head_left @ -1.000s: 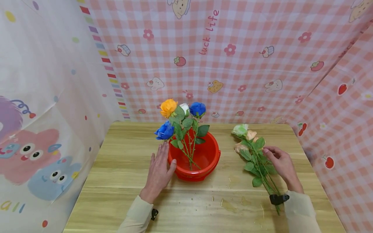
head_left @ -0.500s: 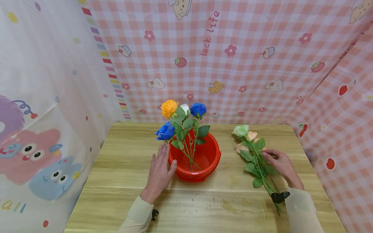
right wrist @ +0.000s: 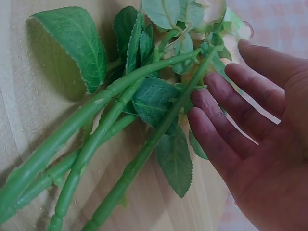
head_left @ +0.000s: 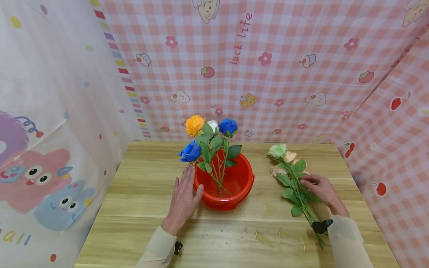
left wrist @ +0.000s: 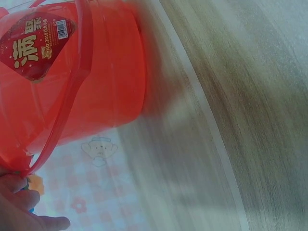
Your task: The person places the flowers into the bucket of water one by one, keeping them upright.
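Observation:
In the head view, my left hand (head_left: 182, 201) rests against the left side of a red plastic bucket (head_left: 223, 203), its fingers straight along the wall. Inside the bucket lean an orange rose (head_left: 194, 125), a white rose (head_left: 212, 126) and two blue roses, one at the back (head_left: 228, 127) and one at the left (head_left: 190, 151). My right hand (head_left: 323, 190) is beside a loose bunch with a pale green rose (head_left: 277, 150) and peach roses (head_left: 290, 156). From the right wrist view, its relaxed fingers (right wrist: 219, 139) lie by the green stems (right wrist: 139, 159), not curled round them.
Drops and small puddles of water (head_left: 263, 237) lie on the wooden table (head_left: 134, 208). Checked cloth (head_left: 254, 82) hangs behind and at the right, and a white printed cloth (head_left: 83, 123) hangs at the left. The bucket's handle (left wrist: 72, 91) hangs down its side.
My right hand has shifted slightly, its fingertips a little closer to the stems. The left hand stays against the bucket, and the flowers look the same.

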Demonstrator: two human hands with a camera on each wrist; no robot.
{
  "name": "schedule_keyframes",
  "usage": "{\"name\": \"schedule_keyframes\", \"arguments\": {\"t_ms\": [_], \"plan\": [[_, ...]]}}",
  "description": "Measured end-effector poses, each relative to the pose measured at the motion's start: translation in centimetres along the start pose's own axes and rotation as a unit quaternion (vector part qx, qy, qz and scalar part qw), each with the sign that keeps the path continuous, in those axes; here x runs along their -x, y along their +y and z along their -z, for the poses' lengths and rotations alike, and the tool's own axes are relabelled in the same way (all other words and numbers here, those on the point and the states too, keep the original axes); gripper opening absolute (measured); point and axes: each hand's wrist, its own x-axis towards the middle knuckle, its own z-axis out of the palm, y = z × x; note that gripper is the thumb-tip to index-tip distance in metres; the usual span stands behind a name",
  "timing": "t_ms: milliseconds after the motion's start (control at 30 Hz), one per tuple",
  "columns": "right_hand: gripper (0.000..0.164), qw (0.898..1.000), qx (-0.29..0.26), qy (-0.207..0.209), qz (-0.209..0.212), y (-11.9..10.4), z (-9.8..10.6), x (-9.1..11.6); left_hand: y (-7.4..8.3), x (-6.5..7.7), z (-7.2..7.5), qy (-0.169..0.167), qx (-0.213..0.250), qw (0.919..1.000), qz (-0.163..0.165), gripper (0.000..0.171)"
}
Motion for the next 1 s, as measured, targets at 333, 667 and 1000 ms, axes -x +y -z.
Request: {"name": "schedule_keyframes", "arguments": {"t_ms": [333, 667, 1000], "plan": [[0.038, 1.0, 0.02, -0.007, 0.006, 0.62, -0.4, -0.65, -0.08, 0.01, -0.06, -0.002, -0.002, 1.0, 0.001, 0.07], [0.033, 0.997, 0.079, -0.002, 0.008, 0.58, -0.58, -0.92, 0.0, 0.01, 0.01, -0.006, -0.003, 1.0, 0.005, 0.07], [0.024, 0.994, 0.103, 0.02, 0.029, 0.11, -0.53, -0.56, 0.12, 0.03, 0.09, -0.008, -0.004, 0.9999, 0.006, 0.07]]}}
